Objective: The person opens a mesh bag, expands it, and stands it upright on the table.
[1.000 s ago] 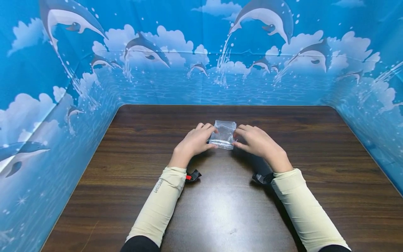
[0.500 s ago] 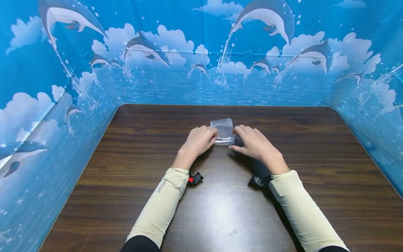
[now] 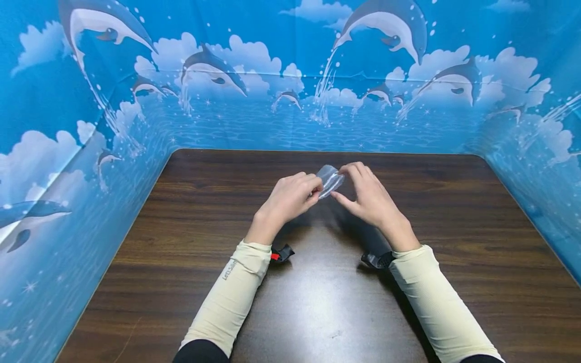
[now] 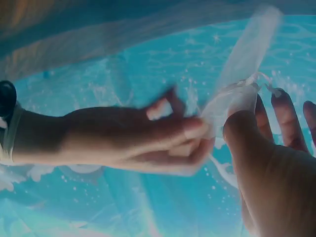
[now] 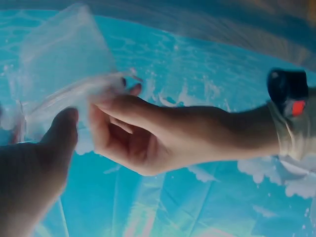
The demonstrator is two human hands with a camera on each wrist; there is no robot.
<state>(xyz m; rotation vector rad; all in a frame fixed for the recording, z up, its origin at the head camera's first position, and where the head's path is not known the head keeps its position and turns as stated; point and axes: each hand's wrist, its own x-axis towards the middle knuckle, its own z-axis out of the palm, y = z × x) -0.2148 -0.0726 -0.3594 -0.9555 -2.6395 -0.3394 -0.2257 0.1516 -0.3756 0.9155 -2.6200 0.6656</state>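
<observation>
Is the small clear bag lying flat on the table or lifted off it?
Lifted. Both the left hand and right hand pinch the clear bag above the table.

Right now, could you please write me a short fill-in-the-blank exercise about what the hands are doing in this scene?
1. Both hands hold a small clear plastic ____ between them.
2. The left hand and the right hand hold it above a dark ____ table.
3. The backdrop behind the table shows leaping ____ over blue water.
4. Both forearms wear cream-coloured ____.

Missing words: bag; wooden; dolphins; sleeves.
</observation>
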